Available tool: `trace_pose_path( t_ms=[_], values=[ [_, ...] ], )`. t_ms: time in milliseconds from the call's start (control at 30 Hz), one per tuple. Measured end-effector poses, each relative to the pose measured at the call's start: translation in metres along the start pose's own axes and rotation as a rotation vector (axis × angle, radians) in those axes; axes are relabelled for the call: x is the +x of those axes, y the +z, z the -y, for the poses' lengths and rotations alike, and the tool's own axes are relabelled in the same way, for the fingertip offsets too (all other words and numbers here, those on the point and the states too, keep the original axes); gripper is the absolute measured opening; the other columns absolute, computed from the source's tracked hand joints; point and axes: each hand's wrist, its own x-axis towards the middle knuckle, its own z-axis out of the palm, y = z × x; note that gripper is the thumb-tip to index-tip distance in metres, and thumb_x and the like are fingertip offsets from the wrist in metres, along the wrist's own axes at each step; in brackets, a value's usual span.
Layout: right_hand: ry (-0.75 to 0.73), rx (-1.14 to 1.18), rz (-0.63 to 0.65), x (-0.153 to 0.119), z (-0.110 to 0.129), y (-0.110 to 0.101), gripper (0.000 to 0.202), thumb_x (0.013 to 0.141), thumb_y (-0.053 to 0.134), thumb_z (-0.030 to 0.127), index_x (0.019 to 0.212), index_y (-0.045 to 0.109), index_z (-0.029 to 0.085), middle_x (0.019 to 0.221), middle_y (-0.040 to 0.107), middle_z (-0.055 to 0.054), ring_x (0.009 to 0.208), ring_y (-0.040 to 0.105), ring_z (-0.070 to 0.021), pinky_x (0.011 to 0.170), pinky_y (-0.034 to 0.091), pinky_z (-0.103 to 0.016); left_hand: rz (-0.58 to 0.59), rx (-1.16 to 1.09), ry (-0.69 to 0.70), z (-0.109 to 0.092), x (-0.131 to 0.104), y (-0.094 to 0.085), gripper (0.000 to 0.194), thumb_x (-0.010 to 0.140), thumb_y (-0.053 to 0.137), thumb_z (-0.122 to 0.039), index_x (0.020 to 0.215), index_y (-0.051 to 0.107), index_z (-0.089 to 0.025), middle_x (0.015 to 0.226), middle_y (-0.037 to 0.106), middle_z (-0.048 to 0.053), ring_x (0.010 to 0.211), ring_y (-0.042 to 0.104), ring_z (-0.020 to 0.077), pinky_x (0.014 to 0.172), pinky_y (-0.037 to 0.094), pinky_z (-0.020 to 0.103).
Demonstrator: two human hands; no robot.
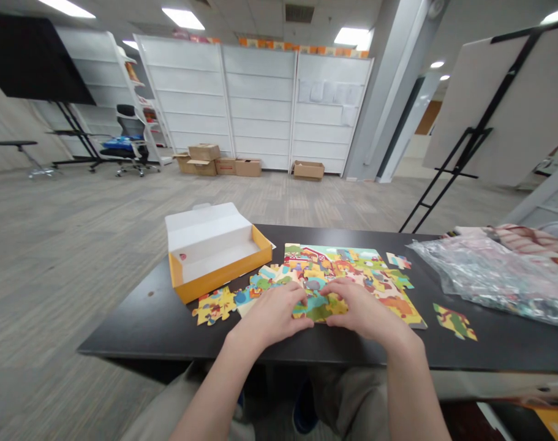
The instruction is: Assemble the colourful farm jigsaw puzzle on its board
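Observation:
A colourful jigsaw puzzle (352, 269) lies on the black table (168, 331), with its pieces joined across a flat board. Over its lower left part, my left hand (279, 309) has its thumb and fingers bent around a puzzle piece. My right hand (356, 306) rests just to the right, fingertips on the pieces near the front edge, thumb apart from the fingers. The two hands face each other with a small gap between them. Loose pieces (214, 305) lie left of the board, and another loose piece (456, 321) is at its right.
An open yellow box (223, 266) with a white inside stands at the back left of the table. A clear plastic bag (499, 275) lies at the right. More loose pieces (398, 261) touch or lie near the board's right edge. The table's front edge is close to my forearms.

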Motion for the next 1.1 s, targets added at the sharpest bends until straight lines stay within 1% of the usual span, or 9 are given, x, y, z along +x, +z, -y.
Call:
trace_pose_path(
  t_ms=[100,267,367,467,667,800,900,1000,1100],
  values=[
    [0.055,0.003,-0.008,-0.005,-0.01,-0.005,0.051,0.067,0.077,0.021,0.118,0.069,0.02,0.128,0.064,-0.01,0.12,0.058,-0.0293,0.103,0.043,-0.039,0.019,-0.008,-0.017,-0.001,-0.001,-0.002,0.024,0.084,0.074,-0.04,0.098,0.065,-0.022,0.107,0.066,0.004,0.093,0.066,0.0225,0.08,0.051,0.032],
    [0.092,0.0,0.017,-0.008,-0.016,-0.007,0.049,0.071,0.073,0.022,0.12,0.067,0.019,0.117,0.069,-0.009,0.105,0.063,-0.0268,0.093,0.047,-0.036,0.031,-0.037,-0.032,0.0,-0.004,0.0,0.026,0.087,0.07,-0.039,0.109,0.067,-0.025,0.123,0.063,0.005,0.1,0.066,0.0228,0.086,0.053,0.032],
    [0.094,0.022,0.007,-0.01,-0.017,-0.007,0.049,0.071,0.072,0.023,0.119,0.067,0.02,0.112,0.069,-0.008,0.098,0.063,-0.0254,0.086,0.048,-0.035,0.026,-0.046,-0.031,0.001,-0.005,0.001,0.025,0.087,0.07,-0.038,0.108,0.068,-0.025,0.125,0.063,0.005,0.101,0.066,0.0226,0.086,0.054,0.032],
    [0.098,0.041,-0.008,-0.015,-0.02,-0.008,0.05,0.068,0.072,0.022,0.117,0.066,0.02,0.111,0.068,-0.008,0.096,0.062,-0.025,0.083,0.048,-0.034,0.02,-0.042,-0.023,0.003,-0.004,0.001,0.025,0.087,0.07,-0.037,0.109,0.069,-0.025,0.125,0.063,0.005,0.105,0.066,0.0237,0.09,0.054,0.033],
    [0.088,0.023,-0.004,-0.023,-0.027,-0.015,0.051,0.068,0.069,0.016,0.119,0.065,0.018,0.11,0.067,-0.008,0.094,0.061,-0.0227,0.083,0.048,-0.033,0.026,-0.003,-0.009,0.003,-0.004,0.0,0.023,0.087,0.069,-0.037,0.108,0.071,-0.026,0.123,0.064,0.005,0.107,0.066,0.0236,0.098,0.051,0.034],
    [0.078,0.011,0.004,-0.024,-0.027,-0.018,0.051,0.07,0.07,0.018,0.121,0.065,0.018,0.107,0.068,-0.007,0.093,0.062,-0.0233,0.084,0.049,-0.034,0.022,0.014,-0.005,0.002,-0.004,0.0,0.023,0.088,0.069,-0.037,0.109,0.072,-0.027,0.125,0.063,0.004,0.108,0.066,0.0236,0.098,0.051,0.034],
    [0.035,0.018,-0.007,-0.023,-0.028,-0.017,0.048,0.071,0.07,0.02,0.119,0.068,0.02,0.113,0.068,-0.008,0.102,0.062,-0.0255,0.092,0.048,-0.037,0.024,0.019,-0.006,0.003,-0.005,0.001,0.024,0.088,0.069,-0.038,0.109,0.072,-0.028,0.126,0.063,0.003,0.109,0.066,0.0236,0.098,0.05,0.034],
    [-0.017,0.034,0.013,-0.022,-0.028,-0.015,0.041,0.073,0.067,0.018,0.114,0.072,0.022,0.121,0.066,-0.008,0.112,0.061,-0.0264,0.102,0.044,-0.04,0.024,0.02,-0.012,0.003,-0.005,0.002,0.025,0.088,0.069,-0.04,0.11,0.071,-0.029,0.126,0.063,0.003,0.108,0.066,0.0233,0.097,0.051,0.034],
    [0.004,0.025,0.016,-0.023,-0.025,-0.014,0.045,0.072,0.066,0.018,0.117,0.071,0.022,0.122,0.065,-0.009,0.114,0.06,-0.0278,0.104,0.044,-0.042,0.015,0.01,-0.015,0.003,-0.004,0.002,0.023,0.088,0.069,-0.038,0.11,0.071,-0.029,0.127,0.062,0.003,0.106,0.066,0.0226,0.092,0.052,0.032]
  ],
)
